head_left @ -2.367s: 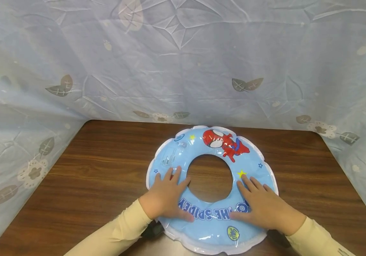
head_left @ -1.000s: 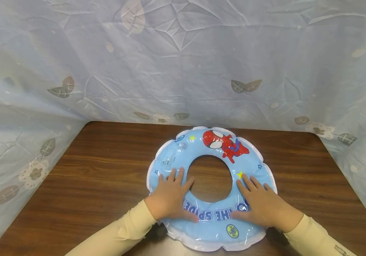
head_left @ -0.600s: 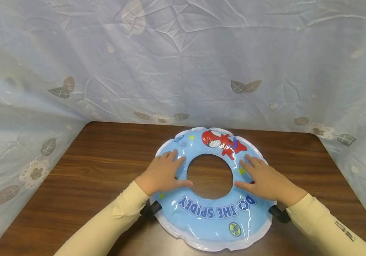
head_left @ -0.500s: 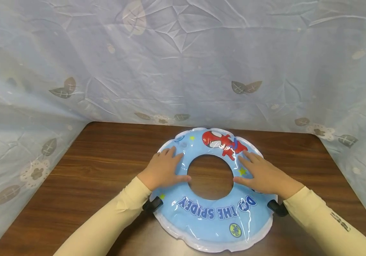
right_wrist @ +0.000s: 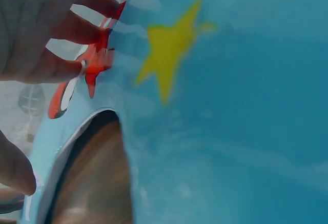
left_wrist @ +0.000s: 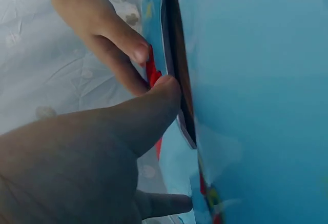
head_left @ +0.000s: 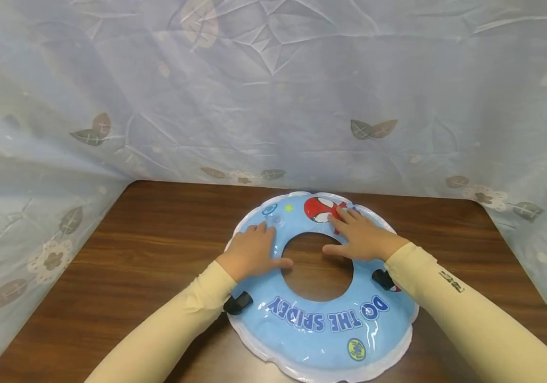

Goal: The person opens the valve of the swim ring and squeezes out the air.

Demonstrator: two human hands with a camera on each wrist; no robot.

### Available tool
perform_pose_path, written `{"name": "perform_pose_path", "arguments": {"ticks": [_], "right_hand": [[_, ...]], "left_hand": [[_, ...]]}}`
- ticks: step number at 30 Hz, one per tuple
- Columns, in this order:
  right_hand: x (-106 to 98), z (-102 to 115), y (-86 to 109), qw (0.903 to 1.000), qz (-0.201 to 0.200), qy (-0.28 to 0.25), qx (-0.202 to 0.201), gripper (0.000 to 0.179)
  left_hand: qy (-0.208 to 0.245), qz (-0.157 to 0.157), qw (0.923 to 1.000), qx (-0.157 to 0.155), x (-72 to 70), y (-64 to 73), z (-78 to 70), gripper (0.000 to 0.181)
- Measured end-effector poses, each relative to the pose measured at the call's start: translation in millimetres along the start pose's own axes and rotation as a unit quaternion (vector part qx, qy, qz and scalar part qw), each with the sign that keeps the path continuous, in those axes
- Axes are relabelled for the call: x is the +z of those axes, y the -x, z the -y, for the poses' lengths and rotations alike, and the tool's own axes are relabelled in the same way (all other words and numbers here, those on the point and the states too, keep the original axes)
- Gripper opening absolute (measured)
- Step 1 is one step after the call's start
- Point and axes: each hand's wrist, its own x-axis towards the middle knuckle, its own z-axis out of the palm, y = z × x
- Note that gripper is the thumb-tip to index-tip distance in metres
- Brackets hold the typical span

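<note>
On my head feed, a pale-blue, glossy plastic inflatable swim ring with a scalloped white rim (head_left: 321, 348) lies flat beneath both hands. Left hand (head_left: 253, 254): fingers extended on the ring, thumb out over the hole's edge, nothing gripped. Right hand (head_left: 362, 236): farther out, fingers straight and spread over a red-and-white cartoon figure (head_left: 318, 209), thumb out over the hole, no grip; can't tell whether every fingertip touches.

Only the head feed gives me the blue block lettering (head_left: 338, 322) and round yellow-green spider badge (head_left: 356, 349), both nearer the person than the hands. My right wrist feed adds a yellow star (right_wrist: 169, 55) just beside that hand. My left wrist feed gets its thumb close up, right hand beyond.

Dark-brown wood-grain worktop (head_left: 168, 234) under everything; creased pale blue-grey cloth with leaf prints (head_left: 273, 122) hangs ahead of the hands and to both sides.
</note>
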Motion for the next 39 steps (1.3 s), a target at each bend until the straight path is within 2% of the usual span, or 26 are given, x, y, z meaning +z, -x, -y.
{"name": "perform_pose_path", "arguments": {"ticks": [10, 16, 24, 30, 39], "right_hand": [[6, -2, -7.7, 0.9977, 0.06, -0.013, 0.029, 0.096], [-7, 3, -15.1, 0.994, 0.101, 0.0, 0.041, 0.095], [-30, 28, -37.0, 0.9952, 0.075, 0.06, 0.017, 0.092], [-21, 43, -53.4, 0.9946, 0.085, 0.06, 0.009, 0.089], [-8, 51, -62.2, 0.9877, 0.128, 0.082, 0.037, 0.076]], "left_hand": [[0.005, 0.047, 0.9988, 0.016, 2.2, 6.0, -0.1, 0.101], [0.014, 0.06, 0.998, 0.014, -0.3, 4.3, -0.3, 0.098], [0.014, 0.071, 0.9974, -0.001, -5.5, 4.0, -1.7, 0.101], [0.014, 0.075, 0.9971, 0.001, -4.0, -2.5, -5.0, 0.102], [0.005, 0.104, 0.9945, -0.008, -3.9, -5.0, -4.9, 0.096]]}}
